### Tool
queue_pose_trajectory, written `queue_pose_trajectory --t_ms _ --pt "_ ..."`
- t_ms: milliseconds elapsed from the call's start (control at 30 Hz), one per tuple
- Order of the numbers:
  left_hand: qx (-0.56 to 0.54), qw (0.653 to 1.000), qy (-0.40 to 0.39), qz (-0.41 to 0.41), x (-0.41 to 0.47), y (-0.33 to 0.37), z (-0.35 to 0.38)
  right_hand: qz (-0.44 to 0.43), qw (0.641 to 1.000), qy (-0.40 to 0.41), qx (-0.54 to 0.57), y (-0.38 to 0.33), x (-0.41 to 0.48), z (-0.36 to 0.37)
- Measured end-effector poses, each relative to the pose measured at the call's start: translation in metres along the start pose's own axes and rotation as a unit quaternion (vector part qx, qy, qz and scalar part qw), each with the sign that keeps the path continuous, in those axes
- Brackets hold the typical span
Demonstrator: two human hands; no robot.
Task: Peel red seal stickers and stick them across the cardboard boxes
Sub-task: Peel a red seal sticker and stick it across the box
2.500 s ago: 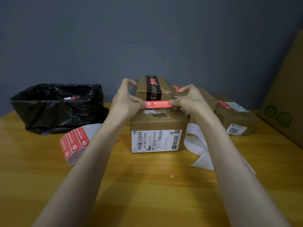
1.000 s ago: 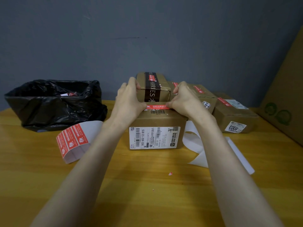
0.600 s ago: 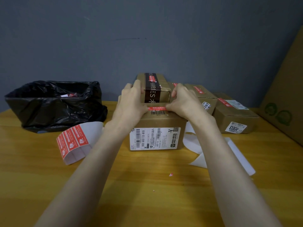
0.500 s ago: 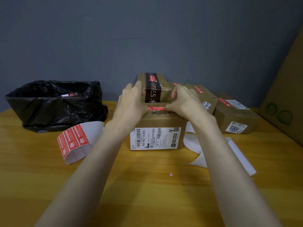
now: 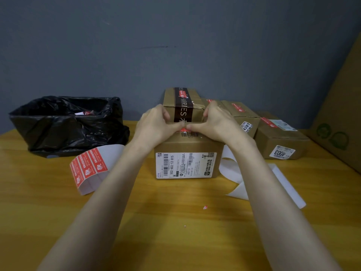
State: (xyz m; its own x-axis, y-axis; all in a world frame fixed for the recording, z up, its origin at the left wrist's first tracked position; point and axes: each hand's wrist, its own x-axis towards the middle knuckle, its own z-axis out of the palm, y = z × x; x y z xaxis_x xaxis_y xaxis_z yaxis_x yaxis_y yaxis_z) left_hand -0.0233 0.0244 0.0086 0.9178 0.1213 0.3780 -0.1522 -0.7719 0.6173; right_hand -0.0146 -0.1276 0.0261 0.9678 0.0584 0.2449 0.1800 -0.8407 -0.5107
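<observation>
A brown cardboard box with a white shipping label on its front stands in the middle of the wooden table. A red seal sticker lies across its top, mostly hidden under my thumbs. My left hand and my right hand rest on the box top, thumbs meeting over the sticker and pressing it down, fingers draped over the far edge. A curled strip of red seal stickers on white backing lies to the left of the box.
A black plastic bag holding scraps sits at the back left. Behind the box stands a box with dark tape; boxes with red seals are at the right. White backing paper trails right. A large cardboard sheet leans at far right.
The sticker went from held above the box to laid on its top. My thumbs have slid inward along it until they meet at the middle.
</observation>
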Motion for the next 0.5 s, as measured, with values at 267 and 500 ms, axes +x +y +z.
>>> queue_pose_trajectory --t_ms 267,500 --pt "-0.049 0.994 -0.09 -0.045 0.008 -0.007 -0.014 0.041 0.995 -0.082 0.025 0.009 0.004 -0.01" --pt "-0.116 0.989 -0.069 -0.054 0.009 -0.012 -0.015 0.042 0.992 -0.069 0.095 0.015 0.003 -0.013"
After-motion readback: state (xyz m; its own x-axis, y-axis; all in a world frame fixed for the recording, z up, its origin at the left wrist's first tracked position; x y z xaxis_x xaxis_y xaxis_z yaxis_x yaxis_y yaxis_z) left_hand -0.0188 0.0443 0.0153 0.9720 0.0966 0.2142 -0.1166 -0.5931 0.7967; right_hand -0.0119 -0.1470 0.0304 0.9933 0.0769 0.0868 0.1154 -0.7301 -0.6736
